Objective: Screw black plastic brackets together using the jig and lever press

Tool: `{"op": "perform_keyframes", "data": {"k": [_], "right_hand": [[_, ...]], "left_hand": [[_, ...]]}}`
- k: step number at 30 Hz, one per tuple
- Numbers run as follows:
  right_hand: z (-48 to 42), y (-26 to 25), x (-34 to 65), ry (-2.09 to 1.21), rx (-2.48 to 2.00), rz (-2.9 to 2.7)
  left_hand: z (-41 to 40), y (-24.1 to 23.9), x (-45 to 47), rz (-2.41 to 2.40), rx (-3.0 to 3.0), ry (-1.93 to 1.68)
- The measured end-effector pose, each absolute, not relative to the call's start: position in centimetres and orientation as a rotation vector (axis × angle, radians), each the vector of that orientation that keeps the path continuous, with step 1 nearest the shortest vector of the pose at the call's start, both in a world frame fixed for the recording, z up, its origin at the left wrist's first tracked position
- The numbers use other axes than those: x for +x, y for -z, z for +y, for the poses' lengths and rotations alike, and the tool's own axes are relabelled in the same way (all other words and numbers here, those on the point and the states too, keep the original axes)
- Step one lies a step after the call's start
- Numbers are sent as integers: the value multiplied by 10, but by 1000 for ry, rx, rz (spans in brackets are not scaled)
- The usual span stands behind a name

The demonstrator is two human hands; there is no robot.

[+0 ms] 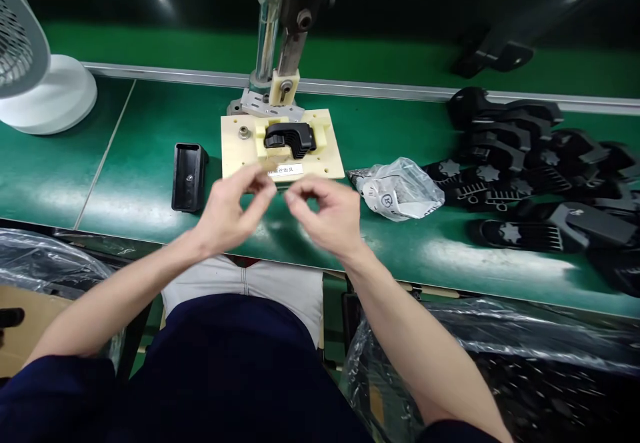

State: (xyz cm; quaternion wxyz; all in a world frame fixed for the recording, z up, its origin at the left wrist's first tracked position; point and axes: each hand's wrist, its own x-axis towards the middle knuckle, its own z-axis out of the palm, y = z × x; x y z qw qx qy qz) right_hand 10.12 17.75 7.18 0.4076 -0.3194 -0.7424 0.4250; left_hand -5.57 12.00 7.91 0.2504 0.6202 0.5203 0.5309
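Observation:
My left hand and my right hand hover close together over the front edge of a cream fixture plate. On each hand the thumb and forefinger are pinched together. Anything between the fingertips is too small or hidden to name. Behind my hands, a black curved plastic part with ridges sits in the fixture's raised nest. The metal press column rises behind the plate, its cream-tipped ram above the plate's back edge. A clear plastic bag with print and small contents lies right of my right hand.
A black open box stands left of the fixture. Several black plastic parts are piled at the right. A white fan stands at the far left. Plastic-lined containers sit below the green bench's front edge.

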Motion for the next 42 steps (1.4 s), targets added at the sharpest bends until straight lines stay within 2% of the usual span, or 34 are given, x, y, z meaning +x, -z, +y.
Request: {"op": "perform_keyframes", "data": {"k": [3,7,14,27,33,42], "right_hand": [[212,-66,80,-511,-785,-1838],[245,-53,52,-240,-867,-1822],[253,-47,31,-240,-992,-1786],[261,-38,30,-171,-977,-1828],[260,-41,29,-312,-985,-1824],[261,-36,22,-265,-1018,-1758]], "left_hand": [[164,-79,-79,1502,1677,-1624],[218,-67,-106,1517,1715,-1645],[245,-54,-102,1455,1668,-1598],[241,-72,-90,1379,1467,-1535],[238,-71,-90,1346,1603,-1560],[244,-66,-90,1477,1710,-1538]]}}
